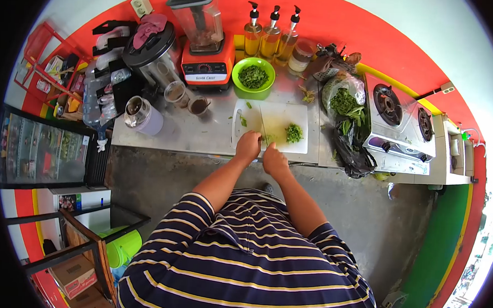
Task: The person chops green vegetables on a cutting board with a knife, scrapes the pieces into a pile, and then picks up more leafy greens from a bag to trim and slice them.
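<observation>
A white cutting board (281,112) lies on the steel counter, with a small heap of chopped green herbs (294,133) on its right half. My left hand (249,145) rests on the board's near edge, fingers curled down over some greens. My right hand (274,161) sits just to its right, closed around a knife handle; the thin blade (263,130) points away from me across the board. A green bowl of chopped herbs (253,76) stands just behind the board.
An orange blender (204,36), a black-lidded pot (150,45), cups and a steel jug (141,114) crowd the counter's left. Three pump bottles (271,36) line the back wall. Bags of leafy greens (345,103) and a two-burner gas stove (402,119) stand to the right.
</observation>
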The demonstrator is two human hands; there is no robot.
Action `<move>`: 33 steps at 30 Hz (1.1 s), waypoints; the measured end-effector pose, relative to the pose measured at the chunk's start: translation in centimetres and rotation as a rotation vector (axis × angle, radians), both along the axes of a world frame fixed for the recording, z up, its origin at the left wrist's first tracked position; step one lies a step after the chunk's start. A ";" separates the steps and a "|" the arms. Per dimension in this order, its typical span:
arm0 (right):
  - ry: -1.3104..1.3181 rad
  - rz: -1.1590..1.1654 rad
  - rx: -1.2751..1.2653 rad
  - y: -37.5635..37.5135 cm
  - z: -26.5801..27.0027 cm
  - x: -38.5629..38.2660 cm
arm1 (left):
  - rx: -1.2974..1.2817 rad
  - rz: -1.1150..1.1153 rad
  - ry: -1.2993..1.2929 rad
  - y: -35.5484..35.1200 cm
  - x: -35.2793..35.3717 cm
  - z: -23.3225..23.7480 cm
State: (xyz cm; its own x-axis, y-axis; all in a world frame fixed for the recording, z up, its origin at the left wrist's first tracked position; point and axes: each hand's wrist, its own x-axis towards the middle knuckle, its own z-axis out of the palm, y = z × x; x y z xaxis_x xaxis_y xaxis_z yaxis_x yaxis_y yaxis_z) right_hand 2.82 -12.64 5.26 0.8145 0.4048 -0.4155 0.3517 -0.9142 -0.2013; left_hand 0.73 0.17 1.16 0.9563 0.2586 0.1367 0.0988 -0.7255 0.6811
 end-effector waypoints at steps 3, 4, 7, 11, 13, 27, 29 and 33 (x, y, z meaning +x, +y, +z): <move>0.081 -0.078 0.033 -0.4 -0.3 -2.0 | 0.000 0.007 -0.026 -0.1 0.0 -0.3; 0.079 -0.083 0.037 -0.4 -0.6 -1.7 | 0.001 0.007 -0.062 -0.1 0.0 -0.7; 0.072 -0.050 0.071 -0.3 -1.1 -0.3 | 0.024 -0.048 -0.072 0.2 -0.4 0.0; 0.042 -0.021 0.035 -0.3 -0.3 -0.4 | -0.032 -0.038 0.074 0.8 -0.2 0.3; 0.023 -0.006 0.009 -0.5 0.2 -2.1 | -0.037 -0.006 0.099 0.7 0.1 0.4; 0.127 -0.037 0.059 -0.3 -0.4 -1.4 | -0.041 0.124 0.161 0.5 0.5 -0.4; 0.120 -0.021 0.113 0.0 -0.3 -0.2 | -0.063 0.111 0.210 0.6 0.7 0.2; 0.082 0.032 0.065 -0.7 -0.2 -0.9 | -0.006 0.085 0.153 0.0 0.2 -0.3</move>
